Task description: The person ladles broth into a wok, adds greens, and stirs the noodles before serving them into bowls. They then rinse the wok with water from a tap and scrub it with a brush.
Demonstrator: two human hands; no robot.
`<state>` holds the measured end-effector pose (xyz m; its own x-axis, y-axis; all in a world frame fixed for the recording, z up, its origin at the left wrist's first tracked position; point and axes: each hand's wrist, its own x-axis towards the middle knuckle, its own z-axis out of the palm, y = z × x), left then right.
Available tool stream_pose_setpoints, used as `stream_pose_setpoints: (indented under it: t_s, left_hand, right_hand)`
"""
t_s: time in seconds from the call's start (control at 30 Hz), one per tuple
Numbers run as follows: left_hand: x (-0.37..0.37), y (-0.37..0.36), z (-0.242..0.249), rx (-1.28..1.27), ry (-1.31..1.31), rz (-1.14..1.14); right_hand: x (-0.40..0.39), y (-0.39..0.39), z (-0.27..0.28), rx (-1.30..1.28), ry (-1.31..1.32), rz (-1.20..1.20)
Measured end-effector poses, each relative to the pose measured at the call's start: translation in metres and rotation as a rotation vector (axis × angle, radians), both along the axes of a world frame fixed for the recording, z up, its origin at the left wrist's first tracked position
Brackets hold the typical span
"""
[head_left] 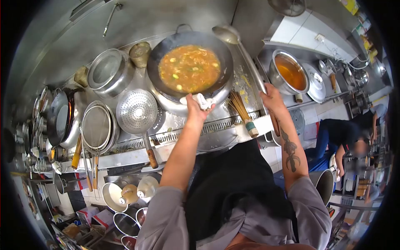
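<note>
The left hand (194, 106) is closed on a white cloth (203, 101), and through the cloth it holds the near rim of the wok (162, 48). The left arm is stretched out straight, with the fingers curled over the edge. The wok sits on a round burner at the back of the steel cooktop (183, 125). It is full of thick orange soup (189, 68) with little green and white bits in it.

The right hand (272, 98) is wrapped tight around the long handle of a ladle (226, 34). The right arm is bent a little and has a dark tattoo on it. The ladle's bowl rests just past the far right rim of the wok, and its wooden end pokes out below the hand.

A bamboo brush (241, 110) lies just beside the wok, between the two hands. A holey skimmer (136, 111) lies to the left of the wok. A pot of brown broth (290, 71) stands to the right. Another person in dark clothes (339, 135) bends down at the far right.

No words or labels can be read
</note>
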<state>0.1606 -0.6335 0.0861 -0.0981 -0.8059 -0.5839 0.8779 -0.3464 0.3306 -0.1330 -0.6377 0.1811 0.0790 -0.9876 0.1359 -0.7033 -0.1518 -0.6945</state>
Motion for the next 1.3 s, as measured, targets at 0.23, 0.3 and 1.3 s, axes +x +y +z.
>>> stream_pose_setpoints:
  t_s: [0.23, 0.3, 1.3]
  left_hand:
    - [-0.006, -0.003, -0.010, -0.007, -0.073, 0.204]
    - [-0.007, -0.012, -0.016, 0.089, -0.030, 0.234]
    - [0.007, -0.022, -0.036, 0.054, -0.155, 0.071]
  right_hand:
    - [0.072, -0.066, 0.002, -0.116, 0.230, 0.142]
    - [0.088, -0.092, -0.013, -0.045, 0.264, 0.171]
    - [0.128, -0.006, -0.018, 0.253, 0.407, 0.522]
